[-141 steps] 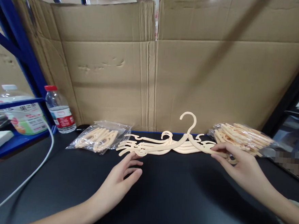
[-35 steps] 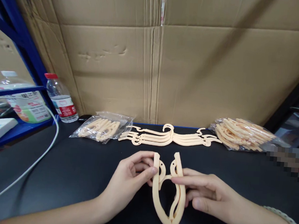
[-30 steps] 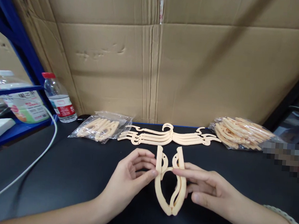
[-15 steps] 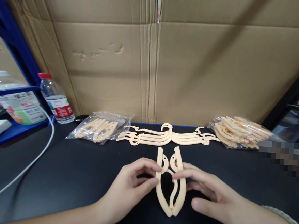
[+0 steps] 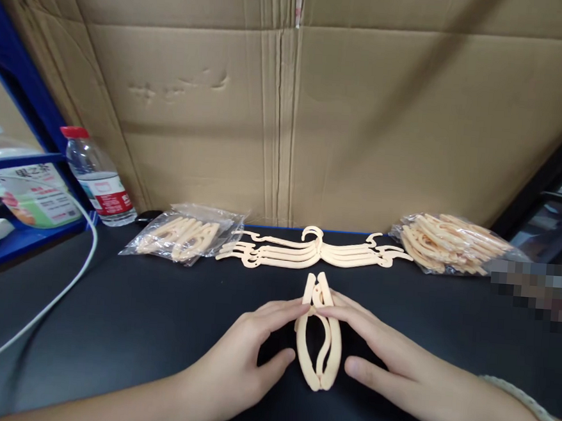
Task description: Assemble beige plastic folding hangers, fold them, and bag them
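A beige folding clothes hanger (image 5: pixel 332 361) lies on the black tabletop with its two arms nearly together and its hook tucked between them. My left hand (image 5: pixel 256 350) presses its fingers on the left arm near the upper end, thumb beside the lower part. From the other side my right hand (image 5: pixel 386 359) has its index finger across the right arm, the other fingers partly behind it and the thumb apart from it. Between them, the two hands hold the hanger.
Behind it lies a stack of unfolded beige hangers (image 5: pixel 287 256). Plastic bags of folded hangers lie left (image 5: pixel 183 236) and right (image 5: pixel 452 245). At left are a red-capped bottle (image 5: pixel 104 185), a blue shelf (image 5: pixel 13 253) and a white cable (image 5: pixel 79 273). Cardboard (image 5: pixel 195 121) stands at the back.
The hanger's two arms have come closer together, and its hook is now narrowly enclosed between them. Both hands have moved inward with them. The view has shifted slightly.
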`<move>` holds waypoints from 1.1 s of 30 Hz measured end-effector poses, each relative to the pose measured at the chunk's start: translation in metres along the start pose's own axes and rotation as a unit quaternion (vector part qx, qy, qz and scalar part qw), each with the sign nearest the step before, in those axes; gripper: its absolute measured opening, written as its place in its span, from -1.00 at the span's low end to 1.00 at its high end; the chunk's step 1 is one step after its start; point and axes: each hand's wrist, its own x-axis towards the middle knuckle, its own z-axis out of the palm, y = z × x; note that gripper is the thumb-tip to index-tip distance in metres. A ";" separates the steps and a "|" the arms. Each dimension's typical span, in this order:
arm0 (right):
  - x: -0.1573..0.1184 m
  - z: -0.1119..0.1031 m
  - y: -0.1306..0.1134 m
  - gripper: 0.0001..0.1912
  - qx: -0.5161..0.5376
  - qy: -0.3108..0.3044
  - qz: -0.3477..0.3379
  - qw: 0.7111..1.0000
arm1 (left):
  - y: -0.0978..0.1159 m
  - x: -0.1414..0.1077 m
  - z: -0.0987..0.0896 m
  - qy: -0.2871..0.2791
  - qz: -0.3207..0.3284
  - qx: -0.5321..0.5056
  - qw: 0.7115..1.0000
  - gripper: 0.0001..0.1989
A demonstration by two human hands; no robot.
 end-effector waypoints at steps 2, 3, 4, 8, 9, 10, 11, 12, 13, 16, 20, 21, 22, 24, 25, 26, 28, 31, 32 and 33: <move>0.000 0.002 0.004 -0.36 -0.040 -0.007 0.005 0.999 | 0.000 0.000 -0.001 -0.010 0.020 0.061 0.998 -0.36; -0.001 0.002 0.005 -0.34 -0.053 -0.008 0.003 0.999 | 0.000 -0.001 -0.001 -0.012 0.029 0.081 0.996 -0.35; -0.001 0.002 0.006 -0.33 -0.063 -0.007 0.001 0.998 | 0.000 -0.002 0.000 -0.012 0.035 0.097 0.995 -0.35; -0.001 0.001 0.003 -0.34 -0.092 0.034 -0.024 0.995 | 0.000 -0.006 -0.001 -0.017 0.031 0.148 0.988 -0.40; -0.001 0.000 0.001 -0.37 -0.098 0.051 -0.036 0.993 | 0.000 -0.007 -0.001 -0.019 0.032 0.154 0.987 -0.43; -0.001 -0.001 -0.001 -0.42 -0.106 0.063 -0.052 0.991 | 0.000 -0.008 -0.002 -0.021 0.036 0.158 0.987 -0.47; 0.000 -0.002 -0.003 -0.47 -0.114 0.069 -0.071 0.988 | 0.001 -0.008 -0.003 -0.025 0.043 0.161 0.986 -0.51; 0.000 -0.002 -0.005 -0.52 -0.126 0.067 -0.089 0.986 | 0.001 -0.009 -0.003 -0.032 0.051 0.164 0.985 -0.55; 0.000 -0.002 -0.006 -0.56 -0.139 0.060 -0.105 0.983 | 0.002 -0.010 -0.004 -0.040 0.058 0.167 0.983 -0.57; 0.002 -0.002 -0.008 -0.61 -0.177 0.034 -0.120 0.976 | 0.003 -0.010 -0.005 -0.062 0.074 0.185 0.978 -0.58; 0.002 -0.001 -0.002 -0.60 -0.197 0.023 -0.105 0.974 | 0.002 -0.010 -0.006 -0.065 0.077 0.220 0.970 -0.56; 0.002 -0.001 0.000 -0.59 -0.198 0.022 -0.102 0.975 | 0.001 -0.010 -0.007 -0.064 0.077 0.229 0.968 -0.55; 0.002 -0.001 0.002 -0.57 -0.198 0.021 -0.099 0.975 | 0.000 -0.010 -0.007 -0.064 0.078 0.236 0.967 -0.55; 0.002 -0.001 0.006 -0.54 -0.199 0.018 -0.093 0.975 | -0.002 -0.009 -0.008 -0.060 0.077 0.246 0.964 -0.55; 0.002 -0.002 0.007 -0.53 -0.199 0.016 -0.091 0.976 | -0.003 -0.009 -0.009 -0.058 0.076 0.250 0.964 -0.56; 0.002 -0.002 0.008 -0.52 -0.200 0.013 -0.090 0.976 | -0.003 -0.009 -0.009 -0.057 0.075 0.253 0.963 -0.56; 0.002 -0.002 0.008 -0.51 -0.200 0.006 -0.088 0.976 | -0.005 -0.008 -0.011 -0.059 0.073 0.261 0.961 -0.55; 0.002 -0.003 0.008 -0.50 -0.200 0.000 -0.085 0.976 | -0.006 -0.008 -0.012 -0.065 0.069 0.273 0.957 -0.53; 0.002 -0.003 0.008 -0.50 -0.200 0.000 -0.084 0.976 | -0.006 -0.008 -0.012 -0.066 0.068 0.277 0.956 -0.53; 0.002 -0.003 0.009 -0.51 -0.201 0.000 -0.084 0.976 | -0.006 -0.008 -0.012 -0.067 0.068 0.279 0.955 -0.53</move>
